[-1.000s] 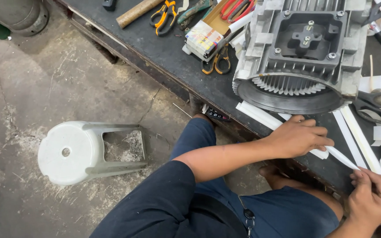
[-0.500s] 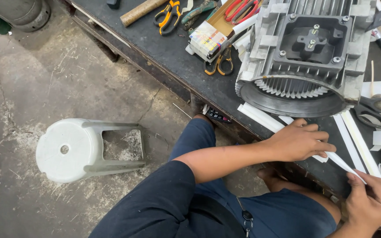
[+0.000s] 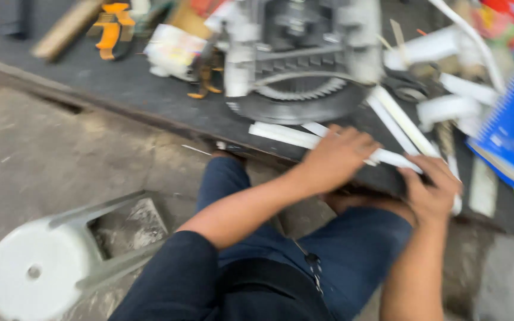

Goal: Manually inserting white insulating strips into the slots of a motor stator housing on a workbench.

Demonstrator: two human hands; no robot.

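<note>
Stool: a white plastic stool (image 3: 43,267) lies on its side at the lower left of the frame, on the concrete floor (image 3: 43,148), out of the way of the knees.
Legs: blue trousers (image 3: 328,261) fill the lower middle; the person seems to sit close against the bench edge, probably to bring both arms over the work.
Left hand: the left hand (image 3: 337,157) lies palm down at centre right, fingers spread over a white strip (image 3: 397,159), pressing it flat on the dark bench top (image 3: 150,98); it pins the strip from above, so far as the blur allows.
Right hand: the right hand (image 3: 432,187), at right of centre, curls over the strip's far end at the bench edge; it looks closed on that end, as if holding it taut against the other hand.
Strip: between the two hands, just below the motor, touching both.
Motor: a grey finned motor housing (image 3: 301,65) with a toothed ring stands at upper centre, behind the hands.
Far bench: orange-handled pliers (image 3: 111,30) at upper left, more white strips (image 3: 397,122) and a blue notebook (image 3: 513,128) at right.
Change: against half a second ago the view has swung right and blurred; the stool has slid down-left, the notebook is newly in frame, and the right hand sits higher, nearer the left.
</note>
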